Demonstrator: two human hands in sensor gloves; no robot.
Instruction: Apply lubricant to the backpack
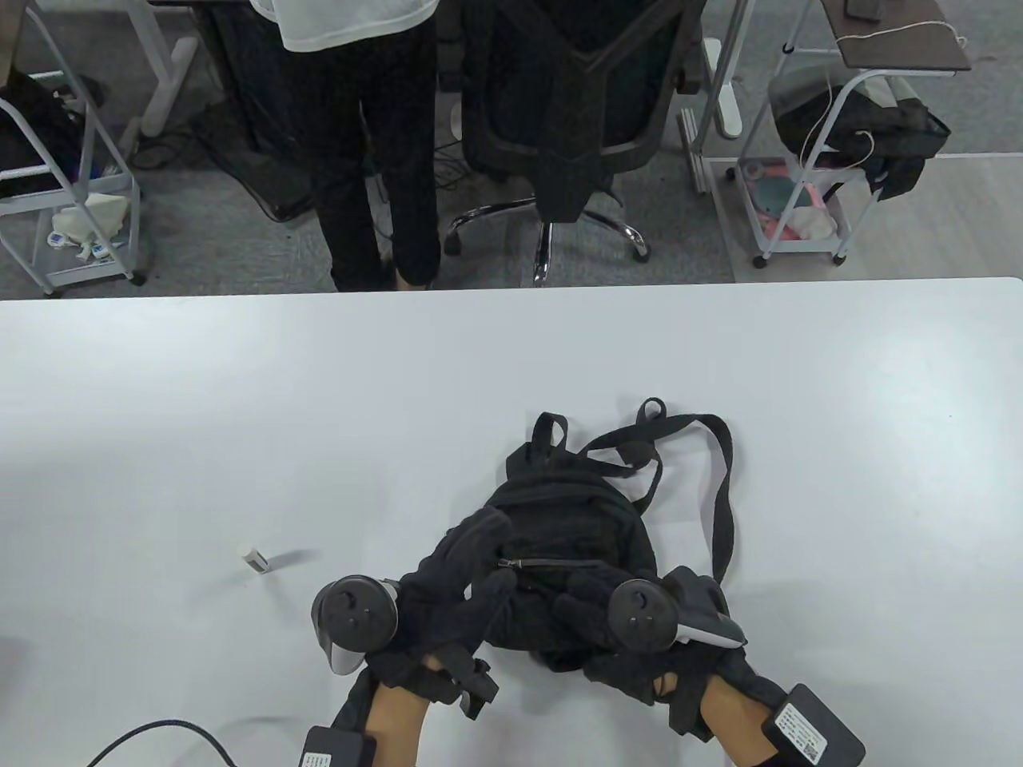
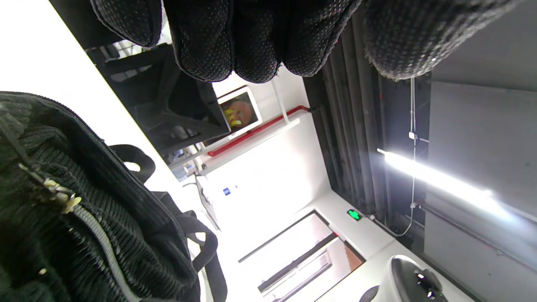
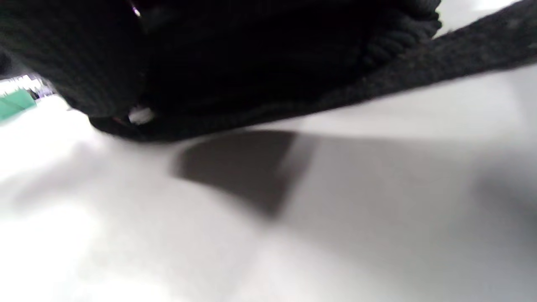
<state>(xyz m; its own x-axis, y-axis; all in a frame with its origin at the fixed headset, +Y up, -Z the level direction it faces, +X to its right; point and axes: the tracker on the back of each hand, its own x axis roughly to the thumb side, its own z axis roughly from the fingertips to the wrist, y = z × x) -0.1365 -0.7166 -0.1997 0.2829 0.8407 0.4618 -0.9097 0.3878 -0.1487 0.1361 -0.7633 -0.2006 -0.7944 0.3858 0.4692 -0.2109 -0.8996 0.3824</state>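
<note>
Gloved left hand (image 1: 459,583) and gloved right hand (image 1: 607,615), entering at the table's near edge: each rests on the small black fabric backpack (image 1: 583,519), flanking its closed grey zipper (image 1: 551,564), apparently to steady and present the teeth; whether either hand actually grips cloth cannot be told. Small white lubricant stick (image 1: 256,558): lying untouched, well left of the bag. Surface: plain white table (image 1: 240,399); beyond it, a black mesh office chair (image 1: 575,104), wheeled white carts (image 1: 799,200), a standing person's dark trousers (image 1: 376,160).
</note>
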